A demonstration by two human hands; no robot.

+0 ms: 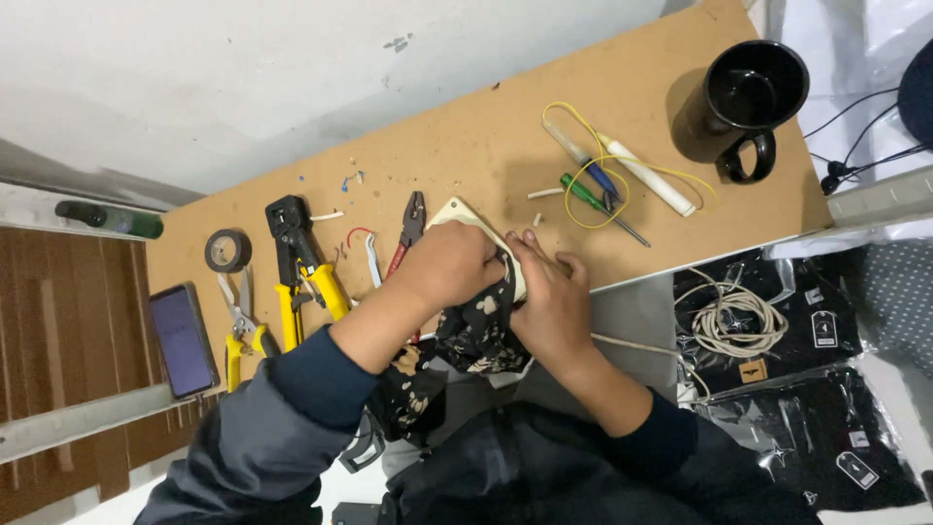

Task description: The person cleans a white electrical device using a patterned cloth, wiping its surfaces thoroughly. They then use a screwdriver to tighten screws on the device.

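left hand (pixel 449 264) closed over cream plate (pixel 466 219) at near edge of board (pixel 466 146); thumb side presses dark patterned cloth (pixel 478 326) against plate. right hand (pixel 549 297) curled, fingers gripping same cloth and plate edge. hands touching. red pliers (pixel 409 228) just beside left hand. yellow crimper (pixel 303 267), snips (pixel 238 326), tape roll (pixel 227 250), phone (pixel 182 340) further left. screwdrivers (pixel 595 190), yellow wire (pixel 622 170) and black mug (pixel 743 102) to right.
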